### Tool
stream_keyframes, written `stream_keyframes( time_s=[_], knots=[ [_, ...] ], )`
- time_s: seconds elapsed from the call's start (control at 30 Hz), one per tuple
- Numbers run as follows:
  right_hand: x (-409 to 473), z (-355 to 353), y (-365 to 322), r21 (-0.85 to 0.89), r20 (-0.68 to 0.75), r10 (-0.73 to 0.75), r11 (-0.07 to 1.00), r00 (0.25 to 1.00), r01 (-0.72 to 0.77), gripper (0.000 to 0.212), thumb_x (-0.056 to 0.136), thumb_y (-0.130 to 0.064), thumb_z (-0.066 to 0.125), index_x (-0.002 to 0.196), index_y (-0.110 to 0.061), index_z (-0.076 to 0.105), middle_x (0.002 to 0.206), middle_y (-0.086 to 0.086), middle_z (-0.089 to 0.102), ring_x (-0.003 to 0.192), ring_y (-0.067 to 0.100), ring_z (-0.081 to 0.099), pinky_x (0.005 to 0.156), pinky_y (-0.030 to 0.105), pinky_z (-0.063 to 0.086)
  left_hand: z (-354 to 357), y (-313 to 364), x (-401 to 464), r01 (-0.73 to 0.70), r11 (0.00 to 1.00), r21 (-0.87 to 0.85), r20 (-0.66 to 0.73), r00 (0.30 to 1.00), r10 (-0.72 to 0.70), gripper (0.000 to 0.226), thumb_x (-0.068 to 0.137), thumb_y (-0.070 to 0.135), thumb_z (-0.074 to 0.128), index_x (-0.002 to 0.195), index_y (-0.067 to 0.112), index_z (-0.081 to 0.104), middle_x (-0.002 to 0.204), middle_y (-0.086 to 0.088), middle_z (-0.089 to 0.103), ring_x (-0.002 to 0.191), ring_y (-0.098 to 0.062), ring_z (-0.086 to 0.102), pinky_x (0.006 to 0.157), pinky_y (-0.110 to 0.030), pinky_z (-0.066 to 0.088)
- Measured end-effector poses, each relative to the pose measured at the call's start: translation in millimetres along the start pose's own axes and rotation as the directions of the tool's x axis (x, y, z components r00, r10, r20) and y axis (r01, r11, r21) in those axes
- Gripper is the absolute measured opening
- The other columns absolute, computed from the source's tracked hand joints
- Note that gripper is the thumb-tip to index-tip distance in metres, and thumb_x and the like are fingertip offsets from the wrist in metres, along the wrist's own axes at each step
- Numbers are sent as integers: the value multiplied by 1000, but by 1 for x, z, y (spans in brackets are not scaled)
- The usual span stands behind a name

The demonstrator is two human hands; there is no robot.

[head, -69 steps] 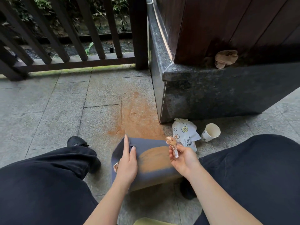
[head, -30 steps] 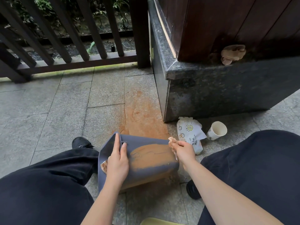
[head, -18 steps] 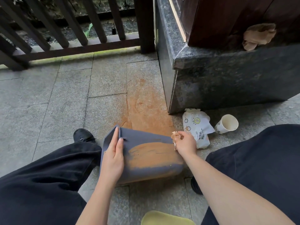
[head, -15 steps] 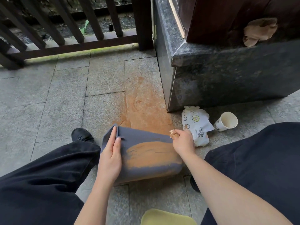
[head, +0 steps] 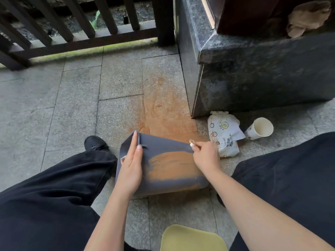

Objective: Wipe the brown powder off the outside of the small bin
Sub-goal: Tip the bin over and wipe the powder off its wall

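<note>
I find print in only two places. The crumpled white paper bag (head: pixel 223 133), lying on the paving at the foot of the stone plinth, carries several small round emblems in yellow and green, and a few dark characters near its lower right that look Chinese; they are too small and creased for me to read. The white paper cup (head: pixel 259 128) on its side just beside the bag shows small dark marks low on its wall, also illegible. I see no legible word, brand name or number anywhere else.
</note>
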State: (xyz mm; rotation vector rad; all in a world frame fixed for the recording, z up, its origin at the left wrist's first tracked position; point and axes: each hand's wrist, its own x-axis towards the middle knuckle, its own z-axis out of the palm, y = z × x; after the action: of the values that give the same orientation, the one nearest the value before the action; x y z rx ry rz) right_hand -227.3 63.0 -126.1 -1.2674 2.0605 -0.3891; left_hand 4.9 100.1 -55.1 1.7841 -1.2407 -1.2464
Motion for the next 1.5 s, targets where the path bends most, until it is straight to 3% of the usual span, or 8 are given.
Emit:
stream_keyframes(
  time_s=[0.4, 0.63, 0.9, 1.0, 1.2, 1.37, 1.43, 1.5],
  knots=[
    [-116, 32, -80, 215, 6, -639, 752, 769, 623, 27, 96, -16, 48, 117, -15, 64, 89, 5, 48, 88, 24, 50, 79, 37, 47, 8, -6, 0, -46, 997, -68, -66, 997, 42, 54, 104, 54, 24, 155, 36, 22, 156, 26, 23, 141, 13, 19, 118, -17, 15],
    [-96, 19, -56, 279, -23, -624, 746, 781, 604, 23, 98, -23, 48, 111, -25, 66, 93, -2, 50, 87, 18, 56, 82, 31, 48, 18, -12, -2, -12, 999, -48, -106, 994, 7, 53, 100, 52, 33, 151, 50, 23, 135, 55, 22, 128, 30, 19, 103, -8, 17],
    [-9, -4, 9, 2, -133, -72, 997, 988, 73, 34, 101, -22, 47, 130, -19, 63, 101, -4, 39, 94, 16, 47, 79, 25, 37, 31, -2, -13, -14, 1000, 17, -70, 997, 16, 52, 106, 45, 31, 150, 59, 8, 128, 67, 9, 136, 20, 9, 117, -26, 5],
    [-25, 3, -13, 8, -109, -210, 977, 972, 212, 33, 101, -19, 47, 128, -21, 65, 99, -3, 44, 92, 17, 47, 78, 28, 40, 32, -3, -12, -19, 999, 31, -75, 997, 21, 49, 106, 47, 28, 153, 51, 11, 126, 68, 11, 140, 10, 11, 119, -27, 4],
    [-98, 17, -54, 154, -68, -610, 775, 789, 613, 30, 98, -16, 45, 122, -15, 64, 92, 3, 49, 89, 23, 49, 80, 36, 47, 38, 7, -13, -96, 994, -48, -82, 992, 92, 50, 105, 37, 29, 153, 33, 15, 141, 35, 34, 116, 33, 32, 100, 1, 22],
    [-121, 22, -53, 157, -63, -660, 734, 749, 660, 28, 100, -18, 40, 115, -11, 64, 92, 4, 49, 87, 25, 48, 80, 39, 46, 42, 11, -16, -95, 993, -70, -89, 992, 89, 50, 108, 29, 28, 156, 20, 17, 107, 66, 35, 79, 38, 40, 76, 9, 28],
    [-121, 18, -51, 169, -53, -660, 733, 749, 658, 29, 101, -19, 40, 117, -12, 64, 93, 4, 50, 88, 24, 48, 81, 39, 46, 43, 12, -15, -99, 993, -62, -74, 993, 94, 48, 108, 31, 26, 155, 26, 17, 101, 66, 39, 84, 40, 38, 80, 10, 24],
    [-115, 13, -48, 186, -45, -673, 721, 739, 668, 29, 101, -19, 43, 119, -13, 64, 94, 3, 50, 90, 23, 49, 82, 37, 46, 44, 14, -14, -102, 992, -68, -65, 993, 98, 51, 106, 39, 24, 155, 31, 16, 130, 52, 31, 106, 40, 31, 88, 9, 19]
  ],
)
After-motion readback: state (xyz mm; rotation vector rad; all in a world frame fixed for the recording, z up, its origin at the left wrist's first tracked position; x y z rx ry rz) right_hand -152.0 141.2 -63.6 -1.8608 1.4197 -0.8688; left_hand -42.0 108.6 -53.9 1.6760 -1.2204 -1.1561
